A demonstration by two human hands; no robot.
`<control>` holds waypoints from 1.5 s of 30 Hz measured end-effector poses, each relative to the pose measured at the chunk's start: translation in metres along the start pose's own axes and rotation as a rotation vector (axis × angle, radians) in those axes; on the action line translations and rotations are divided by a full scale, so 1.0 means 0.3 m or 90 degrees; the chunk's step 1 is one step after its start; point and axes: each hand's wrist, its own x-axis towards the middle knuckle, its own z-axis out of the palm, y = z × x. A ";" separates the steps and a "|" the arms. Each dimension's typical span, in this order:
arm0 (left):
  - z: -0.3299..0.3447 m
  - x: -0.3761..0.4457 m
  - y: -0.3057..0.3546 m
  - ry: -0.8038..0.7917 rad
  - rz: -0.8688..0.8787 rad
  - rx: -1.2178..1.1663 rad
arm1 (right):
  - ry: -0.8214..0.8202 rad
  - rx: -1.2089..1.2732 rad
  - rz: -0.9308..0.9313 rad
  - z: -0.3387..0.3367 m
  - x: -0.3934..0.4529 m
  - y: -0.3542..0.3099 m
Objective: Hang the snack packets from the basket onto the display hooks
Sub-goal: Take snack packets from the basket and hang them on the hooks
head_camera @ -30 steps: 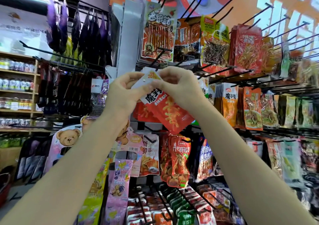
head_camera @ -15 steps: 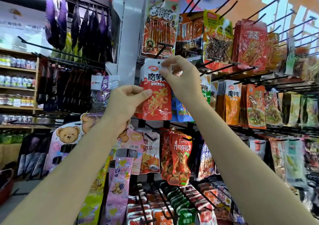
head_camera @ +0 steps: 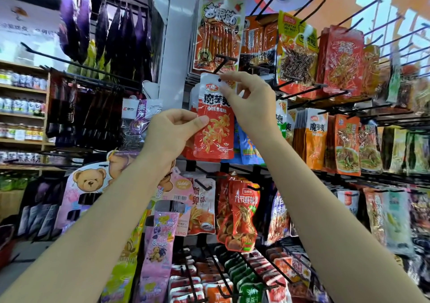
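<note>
Head view showed the red snack packet [head_camera: 215, 126] hanging upright, its top hole just below the black hook's tip [head_camera: 223, 59], the right hand [head_camera: 251, 102] pinching that top edge, nearer the hook, the left hand [head_camera: 173, 133] pinching its side.
</note>
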 end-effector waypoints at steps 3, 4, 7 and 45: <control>-0.004 0.001 0.001 0.008 0.004 -0.001 | 0.005 -0.040 -0.015 0.004 -0.002 -0.011; -0.004 0.003 0.002 0.011 0.007 0.000 | 0.004 -0.049 -0.021 0.006 -0.001 -0.013; -0.001 0.009 -0.003 0.012 0.005 0.012 | -0.004 -0.089 -0.033 0.011 0.009 -0.011; 0.451 -0.403 -0.191 -0.196 0.517 0.422 | -0.053 -0.251 0.010 -0.658 -0.648 0.231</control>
